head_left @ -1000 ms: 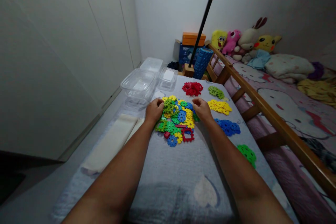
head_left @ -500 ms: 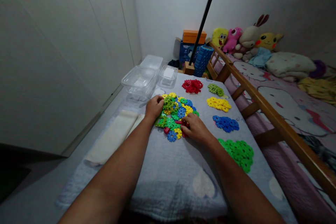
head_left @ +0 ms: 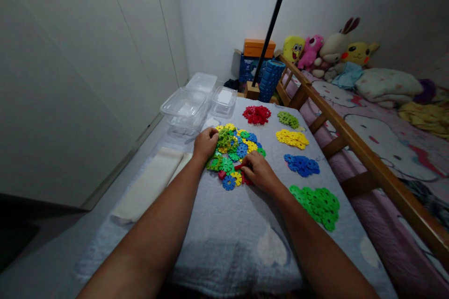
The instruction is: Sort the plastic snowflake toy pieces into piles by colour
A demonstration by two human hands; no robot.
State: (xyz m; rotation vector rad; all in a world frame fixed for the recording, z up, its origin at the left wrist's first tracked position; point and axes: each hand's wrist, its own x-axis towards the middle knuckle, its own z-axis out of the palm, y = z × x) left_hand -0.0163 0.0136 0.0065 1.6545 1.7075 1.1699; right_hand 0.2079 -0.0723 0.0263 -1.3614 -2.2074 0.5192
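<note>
A mixed pile of flower-shaped plastic discs (head_left: 242, 150), in blue, green and yellow, lies mid-table between my hands. My left hand (head_left: 206, 143) rests at the pile's left edge, fingertips closed against olive-green discs (head_left: 226, 139); whether they grip one is hidden. At the pile's near right, my right hand (head_left: 257, 168) pinches a small red plastic piece (head_left: 239, 167). More red pieces lie partly under that hand. Sorted heaps sit to the right: red discs (head_left: 257, 115), olive-green discs (head_left: 288, 119), yellow discs (head_left: 292, 138), blue discs (head_left: 301, 165) and green discs (head_left: 317, 204).
Clear plastic containers (head_left: 185, 106) stand at the table's far left, beside a smaller lidded one (head_left: 224, 98). A folded cream cloth (head_left: 149, 184) lies left of my left forearm. Along the right runs a wooden bed rail (head_left: 354, 138). A black pole (head_left: 273, 23) rises behind the table.
My right hand has shifted slightly, and the red piece in its fingers now shows more clearly. My left hand stays almost still at the pile.
</note>
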